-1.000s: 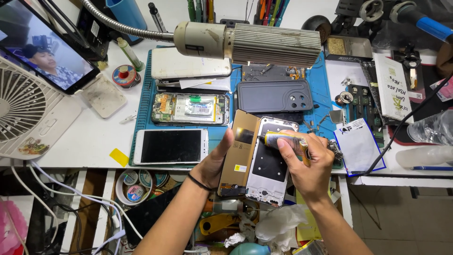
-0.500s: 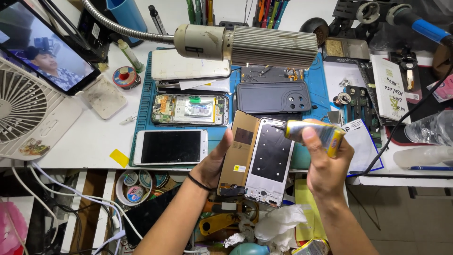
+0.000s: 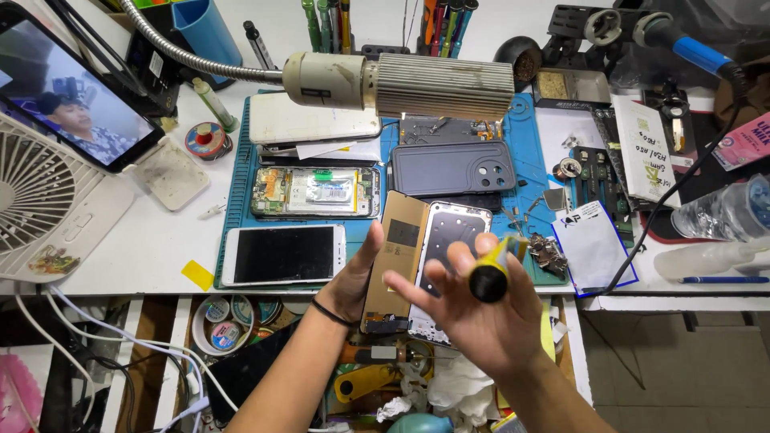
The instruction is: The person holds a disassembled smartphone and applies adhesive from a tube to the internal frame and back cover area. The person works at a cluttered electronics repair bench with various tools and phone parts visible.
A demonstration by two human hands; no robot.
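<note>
Opened phone frame with a tan inner panel [image 3: 413, 269] sits near the blue mat's [image 3: 241, 180] near edge, gripped in my left hand [image 3: 353, 277]; my right hand [image 3: 481, 309] pinches a yellow-and-black screwdriver [image 3: 491, 271] just above it.

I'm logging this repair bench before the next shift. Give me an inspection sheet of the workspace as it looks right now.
Surface: white bench with a blue work mat.
Job's things: opened phone assembly; yellow-and-black screwdriver.
Clutter: white phone face up, opened phone showing its insides, dark back cover, solder spool.
Hands: left hand holds the assembly's edge; right hand grips the screwdriver.
Cables: white leads below the bench; black cord at right.
Surroundings: gooseneck lamp, small fan, tablet, plastic bottle.
</note>
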